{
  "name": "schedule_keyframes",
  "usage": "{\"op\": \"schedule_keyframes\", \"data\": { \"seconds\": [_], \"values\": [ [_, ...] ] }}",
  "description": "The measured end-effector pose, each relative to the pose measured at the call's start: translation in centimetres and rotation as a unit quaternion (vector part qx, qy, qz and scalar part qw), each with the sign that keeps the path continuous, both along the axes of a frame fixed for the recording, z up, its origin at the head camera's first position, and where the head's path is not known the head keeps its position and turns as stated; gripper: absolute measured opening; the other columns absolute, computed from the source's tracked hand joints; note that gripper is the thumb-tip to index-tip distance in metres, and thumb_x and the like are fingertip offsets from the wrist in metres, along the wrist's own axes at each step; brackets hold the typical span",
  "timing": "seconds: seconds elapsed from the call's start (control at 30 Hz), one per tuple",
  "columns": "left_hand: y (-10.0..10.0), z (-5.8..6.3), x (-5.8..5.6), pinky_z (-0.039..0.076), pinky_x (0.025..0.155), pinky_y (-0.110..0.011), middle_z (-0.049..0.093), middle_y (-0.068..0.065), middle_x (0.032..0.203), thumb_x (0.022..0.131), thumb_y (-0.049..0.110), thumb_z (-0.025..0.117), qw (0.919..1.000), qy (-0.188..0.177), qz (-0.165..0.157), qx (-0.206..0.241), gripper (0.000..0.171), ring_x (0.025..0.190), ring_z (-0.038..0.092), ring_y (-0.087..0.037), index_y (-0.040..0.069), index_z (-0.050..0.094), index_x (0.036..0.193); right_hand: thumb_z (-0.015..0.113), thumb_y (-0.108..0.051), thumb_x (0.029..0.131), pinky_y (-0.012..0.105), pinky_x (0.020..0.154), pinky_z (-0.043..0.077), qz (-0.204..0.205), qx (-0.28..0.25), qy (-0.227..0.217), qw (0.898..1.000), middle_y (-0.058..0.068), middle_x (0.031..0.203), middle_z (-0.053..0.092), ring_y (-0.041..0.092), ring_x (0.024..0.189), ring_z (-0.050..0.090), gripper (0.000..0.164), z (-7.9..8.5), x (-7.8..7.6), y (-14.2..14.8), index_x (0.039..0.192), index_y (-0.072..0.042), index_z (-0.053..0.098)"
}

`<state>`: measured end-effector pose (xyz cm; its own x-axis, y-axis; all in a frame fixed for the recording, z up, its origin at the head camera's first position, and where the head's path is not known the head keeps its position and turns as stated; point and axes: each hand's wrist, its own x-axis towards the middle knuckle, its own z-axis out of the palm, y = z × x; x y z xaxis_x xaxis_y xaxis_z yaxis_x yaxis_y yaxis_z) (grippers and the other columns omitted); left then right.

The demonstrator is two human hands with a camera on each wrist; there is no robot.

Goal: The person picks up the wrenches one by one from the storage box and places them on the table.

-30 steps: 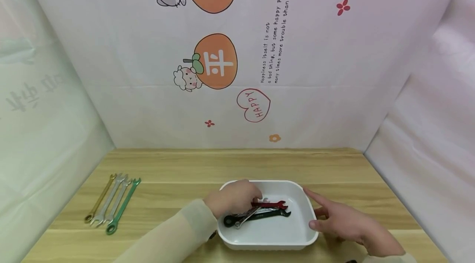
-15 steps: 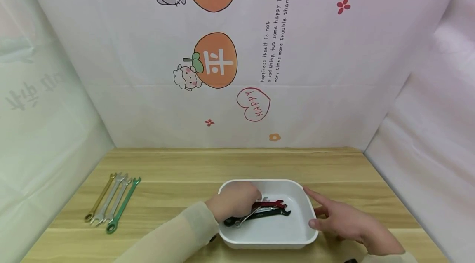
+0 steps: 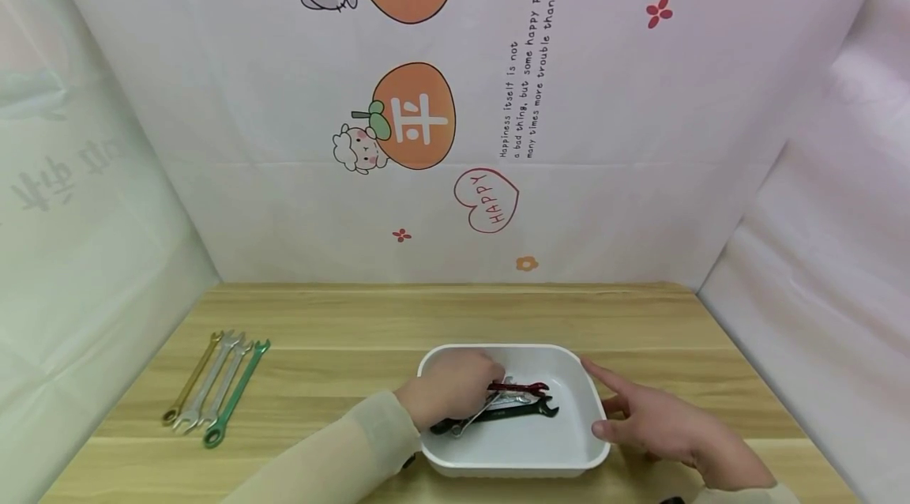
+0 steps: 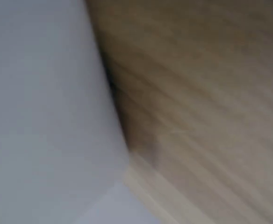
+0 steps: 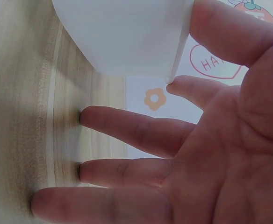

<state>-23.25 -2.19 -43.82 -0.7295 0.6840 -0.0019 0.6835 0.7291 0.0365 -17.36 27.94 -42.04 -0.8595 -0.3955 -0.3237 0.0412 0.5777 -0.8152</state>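
Note:
A white plastic tray (image 3: 526, 466) holds several wrenches. My left hand (image 3: 458, 387) reaches into its left side, fingers curled down over the pile and gripping a red wrench (image 3: 522, 389), whose jaw end sticks out to the right. Below it lie a black wrench (image 3: 522, 411) and silver wrenches (image 3: 478, 414), their left ends partly under the hand. My right hand (image 3: 657, 425) stands at the tray's right side, thumb and index finger touching the rim. In the right wrist view its other fingers (image 5: 136, 130) extend straight with tips on the table.
On the wooden table (image 3: 327, 330), a gold wrench (image 3: 193, 378), silver wrenches (image 3: 209, 381) and a green wrench (image 3: 238, 393) lie side by side at the left. White printed cloth walls (image 3: 604, 196) enclose the back and sides. The left wrist view is blurred.
The left hand has shifted slightly right within the tray, and the red wrench has shifted slightly under its fingers. The right hand has stayed in place.

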Motion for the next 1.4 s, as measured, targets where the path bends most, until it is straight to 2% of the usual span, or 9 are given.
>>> {"op": "schedule_keyframes", "data": {
  "seconds": [0.3,0.47,0.53,0.7,0.77,0.9,1.03,1.23,1.4],
  "values": [
    [-0.6,2.5,-0.8,0.047,0.064,-0.025,0.061,0.01,0.082,0.081,0.002,0.066,0.9874,-0.073,0.024,0.138,0.03,0.072,0.053,-0.007,0.017,0.073,0.105,0.075,-0.027,0.09,0.06,0.072,0.053,-0.003,0.006,0.001,1.0,0.028,0.131,0.056,0.046,0.113,0.056,0.092,0.0,-0.2,0.0,0.161,-0.022,0.018],
    [-1.6,3.7,-1.2,0.048,0.059,-0.024,0.061,0.012,0.084,0.081,0.0,0.067,0.9578,-0.146,0.055,0.242,0.028,0.071,0.056,-0.007,0.017,0.072,0.103,0.075,-0.027,0.09,0.06,0.07,0.052,0.001,0.003,0.001,1.0,0.027,0.13,0.058,0.046,0.114,0.056,0.092,0.0,-0.2,0.0,0.161,-0.021,0.017],
    [-2.0,4.1,-1.2,0.05,0.056,-0.026,0.062,0.008,0.084,0.082,-0.001,0.067,0.9313,-0.196,0.076,0.298,0.027,0.069,0.058,-0.01,0.016,0.071,0.103,0.075,-0.027,0.09,0.06,0.069,0.052,0.001,0.002,-0.001,1.0,0.027,0.129,0.058,0.046,0.113,0.056,0.092,0.1,-0.1,0.0,0.161,-0.021,0.017],
    [-3.1,5.0,-1.1,0.058,0.061,-0.035,0.062,-0.008,0.094,0.085,-0.006,0.065,0.8374,-0.323,0.118,0.425,0.029,0.076,0.063,-0.022,0.007,0.069,0.111,0.075,-0.026,0.09,0.059,0.067,0.052,-0.004,-0.004,-0.009,1.0,0.027,0.13,0.058,0.045,0.112,0.057,0.092,0.2,0.0,-0.1,0.161,-0.021,0.017],
    [-3.6,5.1,-1.1,0.059,0.064,-0.038,0.061,-0.012,0.096,0.086,-0.008,0.064,0.8084,-0.353,0.126,0.454,0.03,0.081,0.063,-0.024,0.004,0.068,0.112,0.075,-0.026,0.09,0.059,0.067,0.052,-0.005,-0.005,-0.01,1.0,0.027,0.131,0.057,0.045,0.112,0.057,0.092,0.2,0.1,-0.2,0.161,-0.021,0.016],
    [-4.6,5.1,-1.2,0.06,0.065,-0.04,0.06,-0.015,0.096,0.084,-0.011,0.063,0.7693,-0.385,0.141,0.49,0.03,0.082,0.063,-0.026,0.0,0.067,0.112,0.074,-0.025,0.091,0.061,0.068,0.051,-0.007,-0.006,-0.013,1.0,0.028,0.132,0.056,0.046,0.113,0.056,0.092,0.3,0.1,-0.2,0.161,-0.021,0.016],
    [-6.0,4.9,-1.2,0.059,0.067,-0.039,0.061,-0.015,0.097,0.086,-0.011,0.062,0.7401,-0.392,0.167,0.52,0.028,0.082,0.064,-0.025,-0.002,0.065,0.112,0.075,-0.026,0.091,0.063,0.068,0.052,-0.009,-0.002,-0.016,1.0,0.028,0.132,0.055,0.047,0.114,0.056,0.092,0.3,0.1,-0.2,0.161,-0.022,0.016],
    [-9.7,4.2,-1.2,0.059,0.069,-0.038,0.06,-0.015,0.1,0.091,-0.006,0.063,0.7196,-0.364,0.225,0.547,0.023,0.084,0.063,-0.026,-0.003,0.063,0.113,0.075,-0.028,0.09,0.063,0.069,0.052,-0.007,0.002,-0.014,1.0,0.027,0.133,0.056,0.049,0.116,0.054,0.091,0.2,0.0,-0.1,0.161,-0.023,0.017],
    [-13.7,3.0,-1.1,0.059,0.07,-0.043,0.061,-0.016,0.097,0.092,-0.004,0.059,0.7394,-0.331,0.268,0.521,0.021,0.083,0.062,-0.026,-0.005,0.063,0.113,0.075,-0.031,0.09,0.062,0.068,0.053,-0.007,0.004,-0.015,1.0,0.026,0.133,0.055,0.049,0.117,0.053,0.093,0.3,0.1,0.0,0.161,-0.023,0.017]
  ]
}}
